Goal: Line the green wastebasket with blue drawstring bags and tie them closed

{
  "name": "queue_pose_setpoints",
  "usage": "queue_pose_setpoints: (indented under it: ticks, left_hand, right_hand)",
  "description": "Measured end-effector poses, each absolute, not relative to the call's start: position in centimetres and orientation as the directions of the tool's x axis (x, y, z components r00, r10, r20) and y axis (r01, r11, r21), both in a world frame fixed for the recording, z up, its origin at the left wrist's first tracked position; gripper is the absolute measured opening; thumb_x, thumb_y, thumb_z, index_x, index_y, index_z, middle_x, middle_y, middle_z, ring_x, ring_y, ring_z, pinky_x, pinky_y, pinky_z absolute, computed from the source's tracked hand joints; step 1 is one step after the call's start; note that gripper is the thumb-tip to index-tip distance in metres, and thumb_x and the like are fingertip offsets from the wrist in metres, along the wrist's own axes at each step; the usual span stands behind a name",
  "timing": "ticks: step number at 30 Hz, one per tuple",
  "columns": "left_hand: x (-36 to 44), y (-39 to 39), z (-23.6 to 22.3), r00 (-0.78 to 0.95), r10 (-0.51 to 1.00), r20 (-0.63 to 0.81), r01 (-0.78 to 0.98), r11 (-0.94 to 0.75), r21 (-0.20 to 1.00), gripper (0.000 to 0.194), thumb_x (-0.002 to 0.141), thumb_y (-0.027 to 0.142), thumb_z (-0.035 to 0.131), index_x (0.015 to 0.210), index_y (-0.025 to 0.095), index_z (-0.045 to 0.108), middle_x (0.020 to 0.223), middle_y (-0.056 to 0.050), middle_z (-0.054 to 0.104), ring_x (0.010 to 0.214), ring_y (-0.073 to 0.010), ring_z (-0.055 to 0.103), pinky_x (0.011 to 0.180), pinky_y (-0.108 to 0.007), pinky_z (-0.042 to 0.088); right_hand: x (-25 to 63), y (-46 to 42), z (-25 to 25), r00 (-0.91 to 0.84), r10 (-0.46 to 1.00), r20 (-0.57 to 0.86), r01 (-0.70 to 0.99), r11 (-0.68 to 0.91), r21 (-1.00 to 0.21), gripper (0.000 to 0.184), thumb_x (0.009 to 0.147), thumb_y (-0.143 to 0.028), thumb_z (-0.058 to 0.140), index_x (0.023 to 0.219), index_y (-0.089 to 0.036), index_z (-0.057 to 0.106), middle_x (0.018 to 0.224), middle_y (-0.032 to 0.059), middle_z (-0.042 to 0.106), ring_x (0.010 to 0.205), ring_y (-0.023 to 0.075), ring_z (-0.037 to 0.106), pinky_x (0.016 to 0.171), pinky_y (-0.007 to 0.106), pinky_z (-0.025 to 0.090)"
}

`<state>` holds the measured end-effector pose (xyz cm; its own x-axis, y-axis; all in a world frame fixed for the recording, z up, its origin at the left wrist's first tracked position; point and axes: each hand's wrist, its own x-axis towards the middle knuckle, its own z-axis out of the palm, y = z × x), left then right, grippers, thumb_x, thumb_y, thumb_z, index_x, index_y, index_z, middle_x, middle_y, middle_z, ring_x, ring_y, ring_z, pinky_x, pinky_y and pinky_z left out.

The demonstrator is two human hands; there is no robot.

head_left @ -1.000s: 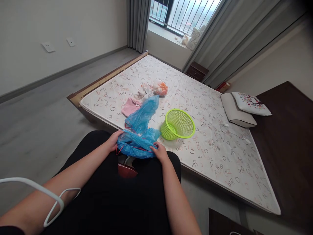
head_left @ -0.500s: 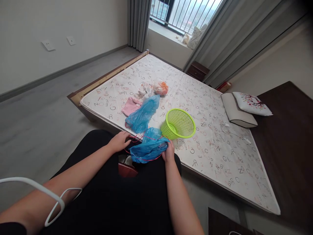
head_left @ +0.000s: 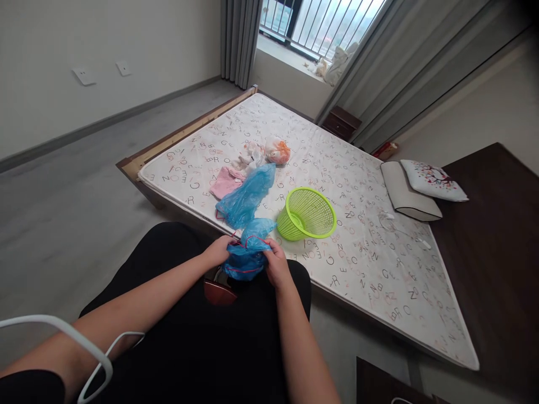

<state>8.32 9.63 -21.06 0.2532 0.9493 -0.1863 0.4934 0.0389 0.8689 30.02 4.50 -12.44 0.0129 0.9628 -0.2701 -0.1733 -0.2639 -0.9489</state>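
Observation:
A blue plastic bag [head_left: 245,265] with a red drawstring is bunched over my lap, between both hands. My left hand [head_left: 219,250] closes on the bag's left edge, its fingertips partly hidden by the plastic. On the opposite edge, my right hand [head_left: 275,262] pinches the rim near the red string. The bag's upper part reaches onto the mattress edge. Just beyond it lies a second crumpled blue plastic bag [head_left: 246,196]. A lime-green plastic basket [head_left: 288,224] leans tilted on the mattress, right of my hands, its open top facing right.
A pink cloth [head_left: 226,182] and a white-and-orange plastic bundle [head_left: 278,151] lie farther up the letter-printed mattress [head_left: 370,252]. Pillows [head_left: 410,191] rest at the right by the dark headboard [head_left: 488,224]. A white cable [head_left: 54,320] loops over my left forearm.
My right hand has moved left, bringing the bag's edges closer together. My left hand, open beside the string before, has moved right and now grips the bag, which is more gathered.

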Motion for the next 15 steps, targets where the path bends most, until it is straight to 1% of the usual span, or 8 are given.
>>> queue_pose_setpoints:
  ticks: [1, 2, 3, 6, 9, 11, 13, 15]
  left_hand:
    - [7.8, 10.2, -21.0, 0.178, 0.952, -0.249, 0.446, 0.147, 0.883, 0.028, 0.064, 0.011, 0.07, 0.09, 0.018, 0.076, 0.098, -0.008, 0.076, 0.099, -0.0295, 0.07, 0.093, -0.038, 0.053]
    - [7.3, 10.8, -20.9, 0.108, 0.951, -0.29, 0.398, 0.226, 0.889, 0.018, 0.065, 0.012, 0.069, 0.082, 0.018, 0.075, 0.087, -0.006, 0.074, 0.089, -0.0274, 0.069, 0.086, -0.036, 0.054]
    - [6.7, 11.3, -20.8, 0.05, 0.949, -0.311, 0.357, 0.274, 0.893, 0.014, 0.067, 0.014, 0.068, 0.079, 0.018, 0.073, 0.081, -0.005, 0.073, 0.082, -0.0252, 0.068, 0.079, -0.034, 0.053]
    - [5.4, 12.5, -20.4, -0.09, 0.927, -0.363, 0.217, 0.374, 0.902, 0.013, 0.074, 0.02, 0.064, 0.086, 0.018, 0.069, 0.072, -0.001, 0.068, 0.066, -0.0183, 0.063, 0.063, -0.026, 0.05]
    - [4.8, 13.0, -19.7, -0.123, 0.881, -0.456, 0.019, 0.462, 0.887, 0.016, 0.08, 0.025, 0.06, 0.092, 0.016, 0.067, 0.063, 0.0, 0.063, 0.052, -0.0148, 0.058, 0.053, -0.024, 0.047]
    - [4.7, 13.1, -18.9, -0.079, 0.857, -0.508, -0.101, 0.5, 0.86, 0.017, 0.082, 0.026, 0.059, 0.093, 0.016, 0.067, 0.065, -0.002, 0.066, 0.053, -0.0153, 0.061, 0.053, -0.025, 0.051]
    - [4.7, 13.0, -18.1, -0.028, 0.837, -0.546, -0.18, 0.533, 0.827, 0.017, 0.085, 0.027, 0.057, 0.09, 0.015, 0.067, 0.07, -0.006, 0.07, 0.058, -0.0176, 0.067, 0.058, -0.028, 0.056]
    - [4.9, 12.8, -17.2, 0.022, 0.801, -0.598, -0.244, 0.584, 0.774, 0.017, 0.087, 0.028, 0.057, 0.085, 0.014, 0.067, 0.071, -0.009, 0.071, 0.061, -0.0205, 0.07, 0.06, -0.031, 0.059]
  right_hand:
    - [30.7, 4.4, -11.8, 0.006, 0.968, -0.252, -0.11, -0.25, -0.962, 0.023, 0.082, -0.045, 0.069, 0.088, -0.022, 0.065, 0.081, -0.002, 0.063, 0.075, 0.0159, 0.054, 0.068, 0.025, 0.043]
    - [31.4, 4.3, -11.2, 0.015, 0.971, -0.237, -0.038, -0.236, -0.971, 0.023, 0.084, -0.045, 0.068, 0.09, -0.022, 0.067, 0.084, -0.0011, 0.064, 0.079, 0.0166, 0.055, 0.071, 0.025, 0.043]
    - [32.1, 4.2, -10.6, 0.041, 0.974, -0.224, 0.037, -0.226, -0.973, 0.023, 0.084, -0.044, 0.067, 0.091, -0.022, 0.068, 0.087, -0.0004, 0.066, 0.081, 0.0172, 0.057, 0.073, 0.026, 0.044]
    - [34.2, 4.2, -9.7, 0.157, 0.96, -0.231, 0.203, -0.26, -0.944, 0.022, 0.085, -0.042, 0.066, 0.091, -0.021, 0.067, 0.082, 0.0, 0.066, 0.078, 0.018, 0.058, 0.071, 0.027, 0.045]
    - [35.9, 4.1, -9.8, 0.167, 0.944, -0.283, 0.249, -0.318, -0.915, 0.024, 0.086, -0.044, 0.064, 0.092, -0.02, 0.065, 0.081, 0.0002, 0.065, 0.072, 0.0174, 0.058, 0.067, 0.028, 0.045]
    - [36.8, 3.8, -10.2, 0.075, 0.944, -0.322, 0.302, -0.329, -0.894, 0.022, 0.085, -0.04, 0.063, 0.095, -0.02, 0.064, 0.086, 0.0003, 0.064, 0.074, 0.0167, 0.057, 0.067, 0.027, 0.045]
    - [37.3, 3.3, -10.6, -0.108, 0.923, -0.369, 0.415, -0.296, -0.86, 0.021, 0.082, -0.032, 0.064, 0.1, -0.021, 0.063, 0.092, 0.0003, 0.064, 0.08, 0.0169, 0.058, 0.072, 0.028, 0.045]
    - [36.9, 2.8, -11.0, -0.28, 0.86, -0.426, 0.524, -0.235, -0.819, 0.031, 0.078, -0.026, 0.068, 0.107, -0.021, 0.064, 0.097, 0.0008, 0.065, 0.087, 0.0177, 0.059, 0.077, 0.028, 0.046]
